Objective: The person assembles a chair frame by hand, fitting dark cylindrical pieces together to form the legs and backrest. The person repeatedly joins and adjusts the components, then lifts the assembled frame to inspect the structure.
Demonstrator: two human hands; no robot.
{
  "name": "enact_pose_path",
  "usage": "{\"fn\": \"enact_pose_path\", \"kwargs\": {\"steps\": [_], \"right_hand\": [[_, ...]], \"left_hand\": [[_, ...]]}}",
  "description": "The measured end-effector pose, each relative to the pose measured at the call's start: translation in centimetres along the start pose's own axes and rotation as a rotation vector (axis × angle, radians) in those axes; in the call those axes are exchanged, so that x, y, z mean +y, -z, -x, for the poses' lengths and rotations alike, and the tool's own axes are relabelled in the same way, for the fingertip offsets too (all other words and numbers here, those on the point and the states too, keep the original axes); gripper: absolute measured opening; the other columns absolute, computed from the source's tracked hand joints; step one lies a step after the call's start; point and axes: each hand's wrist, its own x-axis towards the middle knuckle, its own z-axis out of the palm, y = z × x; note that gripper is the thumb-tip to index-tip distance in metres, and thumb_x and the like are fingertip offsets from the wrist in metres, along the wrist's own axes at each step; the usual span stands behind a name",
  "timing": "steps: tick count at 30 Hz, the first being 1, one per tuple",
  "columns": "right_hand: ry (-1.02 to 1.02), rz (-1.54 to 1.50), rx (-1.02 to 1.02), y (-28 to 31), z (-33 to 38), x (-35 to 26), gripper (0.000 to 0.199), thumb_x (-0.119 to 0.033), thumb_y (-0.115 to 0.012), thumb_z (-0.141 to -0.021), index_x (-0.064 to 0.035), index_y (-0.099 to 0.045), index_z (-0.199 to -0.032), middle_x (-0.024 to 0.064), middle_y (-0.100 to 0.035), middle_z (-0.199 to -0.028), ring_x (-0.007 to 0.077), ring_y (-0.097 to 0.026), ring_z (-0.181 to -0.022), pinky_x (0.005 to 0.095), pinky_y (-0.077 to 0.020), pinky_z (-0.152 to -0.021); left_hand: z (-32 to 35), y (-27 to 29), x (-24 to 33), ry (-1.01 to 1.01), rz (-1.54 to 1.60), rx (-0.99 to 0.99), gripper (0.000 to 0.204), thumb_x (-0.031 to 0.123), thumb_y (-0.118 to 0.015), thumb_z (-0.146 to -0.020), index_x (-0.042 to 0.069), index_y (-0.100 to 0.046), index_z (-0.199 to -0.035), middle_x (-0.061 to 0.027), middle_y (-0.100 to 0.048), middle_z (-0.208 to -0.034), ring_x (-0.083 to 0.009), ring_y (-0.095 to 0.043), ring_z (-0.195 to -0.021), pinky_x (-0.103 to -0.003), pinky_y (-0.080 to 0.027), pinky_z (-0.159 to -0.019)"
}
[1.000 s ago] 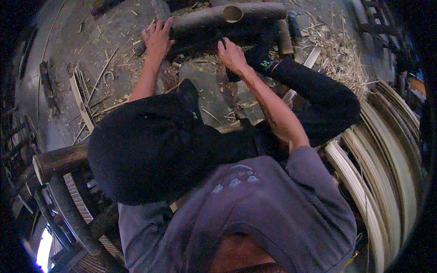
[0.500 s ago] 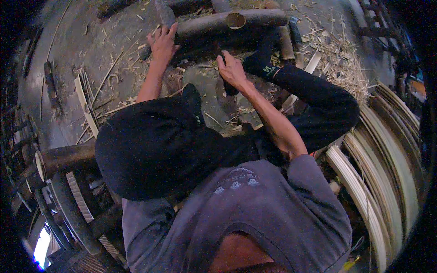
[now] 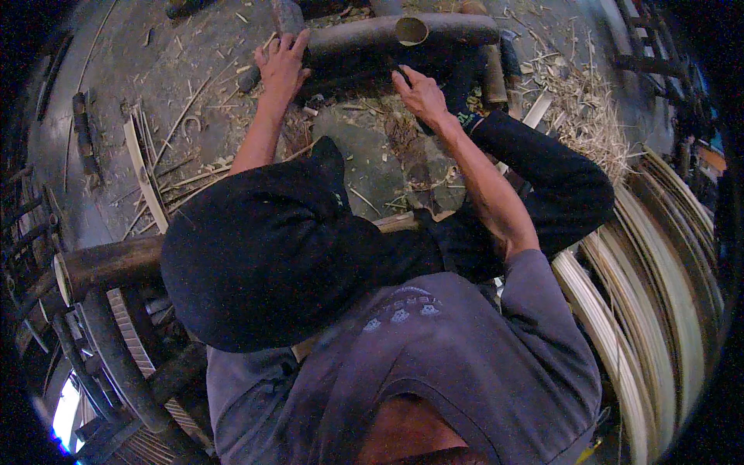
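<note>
A thick brown bamboo pole (image 3: pixel 349 37) lies crosswise at the top, with a round pale-edged opening (image 3: pixel 411 31) near its right part. At the pole's left end rests my left hand (image 3: pixel 284 68), its fingers spread against the pole and the joining upright piece (image 3: pixel 287 17). My right hand (image 3: pixel 423 94) is closed just below the pole, right of its middle. It grips a dark, slim tool, mostly hidden by the hand and lost against the dark background; its kind is not clear.
My bent legs in black trousers (image 3: pixel 256 256) lie between me and the pole. Pale shavings (image 3: pixel 581 108) heap at the right, above long bundled bamboo strips (image 3: pixel 651 294). Bamboo furniture frames (image 3: pixel 116 267) stand at the lower left. Loose split strips (image 3: pixel 146 167) lie on the floor.
My right hand has moved right and slightly up, toward the pole, with the dark tool. My left hand stays at the pole's left end; the view has shifted slightly.
</note>
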Motion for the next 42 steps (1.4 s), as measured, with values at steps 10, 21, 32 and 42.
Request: {"fn": "enact_pose_path", "kwargs": {"steps": [10, 21, 32, 42], "right_hand": [[0.227, 0.322, -0.082, 3.1, -1.6, -1.4, 0.038, -0.04, -0.05, -0.091, -0.0168, -0.059, -0.12, 0.0182, -0.066, -0.097, 0.0396, -0.063, -0.087, 0.0471, -0.0521, -0.074], [0.379, 0.445, -0.321, 4.0, 0.3, 0.7, 0.039, -0.036, -0.055, -0.088, -0.0183, -0.057, -0.122, 0.0181, -0.067, -0.088, 0.0389, -0.064, -0.079, 0.0468, -0.0528, -0.071], [0.276, 0.114, -0.043, 0.3, -1.4, -2.3, 0.04, -0.045, -0.051, -0.089, -0.0176, -0.061, -0.117, 0.0164, -0.067, -0.096, 0.0384, -0.064, -0.086, 0.048, -0.0524, -0.075], [0.305, 0.101, -0.029, -1.0, -2.9, -2.8, 0.042, -0.047, -0.053, -0.089, -0.0187, -0.062, -0.118, 0.0173, -0.067, -0.085, 0.0383, -0.064, -0.084, 0.0452, -0.0518, -0.073]], "left_hand": [[0.4, -0.5, -0.6, -0.001, -0.022, -0.003, 0.086, 0.026, -0.079, -0.066, 0.03, -0.034, -0.139, -0.0042, -0.048, -0.128, -0.0286, -0.043, -0.121, -0.057, -0.029, -0.099], [0.1, -0.6, -0.5, -0.013, -0.009, 0.002, 0.087, 0.025, -0.081, -0.063, 0.029, -0.036, -0.138, -0.0039, -0.049, -0.123, -0.0286, -0.044, -0.119, -0.055, -0.029, -0.097], [-0.1, -0.1, -0.3, -0.014, 0.008, -0.01, 0.084, 0.025, -0.08, -0.065, 0.027, -0.037, -0.137, -0.0051, -0.048, -0.128, -0.0301, -0.044, -0.122, -0.058, -0.029, -0.098], [-1.2, -0.9, -1.2, -0.012, -0.018, -0.052, 0.083, 0.028, -0.079, -0.066, 0.031, -0.036, -0.137, -0.0054, -0.051, -0.125, -0.0313, -0.047, -0.12, -0.058, -0.033, -0.095]]}}
